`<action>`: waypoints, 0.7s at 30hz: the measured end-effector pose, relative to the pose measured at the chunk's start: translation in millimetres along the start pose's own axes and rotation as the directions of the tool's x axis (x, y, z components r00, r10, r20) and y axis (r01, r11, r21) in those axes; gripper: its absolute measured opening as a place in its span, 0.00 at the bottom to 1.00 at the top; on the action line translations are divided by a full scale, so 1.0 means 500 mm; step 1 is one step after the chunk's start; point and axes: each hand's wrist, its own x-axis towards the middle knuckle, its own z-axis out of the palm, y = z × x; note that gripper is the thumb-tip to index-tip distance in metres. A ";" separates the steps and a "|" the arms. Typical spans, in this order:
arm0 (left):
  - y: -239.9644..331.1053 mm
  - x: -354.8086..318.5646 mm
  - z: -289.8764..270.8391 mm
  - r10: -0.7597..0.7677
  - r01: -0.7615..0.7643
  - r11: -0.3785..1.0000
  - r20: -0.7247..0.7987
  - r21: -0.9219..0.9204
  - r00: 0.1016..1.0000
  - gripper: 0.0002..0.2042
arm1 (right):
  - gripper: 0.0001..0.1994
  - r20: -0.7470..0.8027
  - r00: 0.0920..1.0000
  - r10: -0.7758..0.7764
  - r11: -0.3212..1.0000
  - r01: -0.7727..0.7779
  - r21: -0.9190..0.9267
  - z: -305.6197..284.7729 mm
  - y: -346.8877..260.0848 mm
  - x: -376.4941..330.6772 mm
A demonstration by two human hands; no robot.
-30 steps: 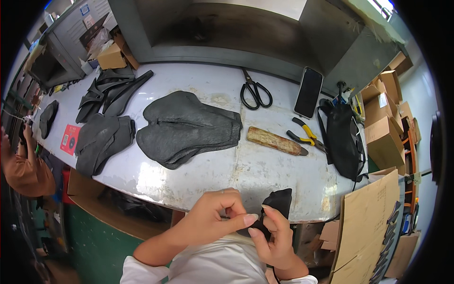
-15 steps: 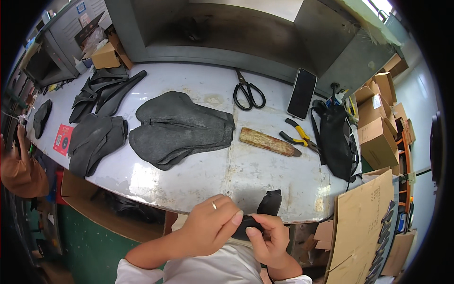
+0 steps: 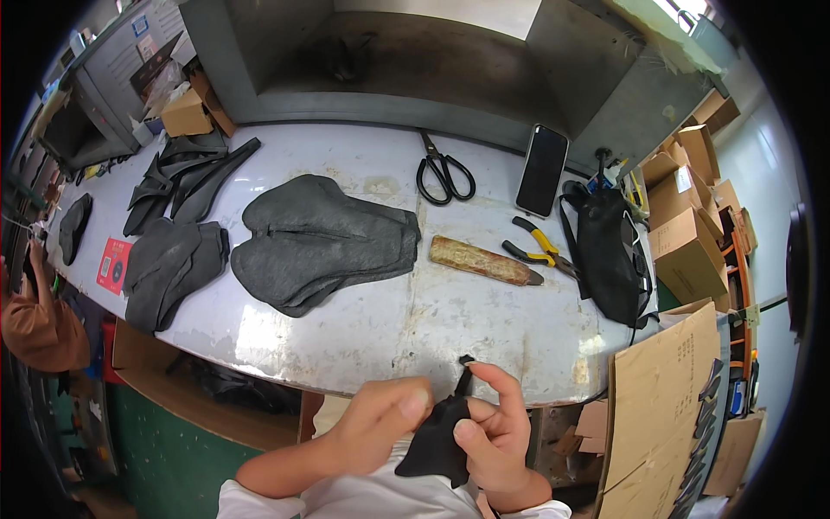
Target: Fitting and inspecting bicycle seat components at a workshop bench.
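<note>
Close to my body at the table's front edge, a soft black piece (image 3: 435, 445) with a wide body and a narrow strip at its far end is between my hands. My left hand (image 3: 367, 426) is closed, its fingers curled and thumb pressed at the piece's left edge. With thumb and bent fingers my right hand (image 3: 496, 437) grips the piece's right side, the index finger reaching up to the narrow strip. Beyond them lies a stack of dark grey, saddle-shaped sheets (image 3: 333, 238). A worn tool with a long flat handle (image 3: 478, 258) rests to its right.
Black-handled scissors (image 3: 445, 180), a phone (image 3: 543, 171), yellow-and-black pliers (image 3: 543, 248) and a black bag (image 3: 608, 259) lie on the table's right half. More grey sheets (image 3: 175, 268) and black curved pieces (image 3: 207, 177) are left. A cardboard sheet (image 3: 653, 415) stands at right; another person (image 3: 41, 320) is far left.
The black piece has been turned in my hands, so its wide body now hangs toward me and its narrow strip points away. My right index finger has stretched up along the strip.
</note>
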 end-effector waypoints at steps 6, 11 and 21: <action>-0.015 -0.004 0.023 -0.078 0.077 0.996 -0.024 -0.035 0.997 0.14 | 0.30 -0.044 0.975 -0.218 0.947 0.200 -0.250 -0.009 0.023 -0.006; 0.012 0.015 0.018 -0.238 0.229 0.963 -0.049 -0.142 0.970 0.14 | 0.34 0.062 0.997 0.048 0.982 -0.058 0.179 0.010 -0.009 0.016; -0.003 0.016 0.020 -0.132 0.125 0.989 -0.086 -0.079 0.988 0.16 | 0.36 -0.092 0.996 -0.016 0.990 0.028 0.139 0.011 -0.009 0.031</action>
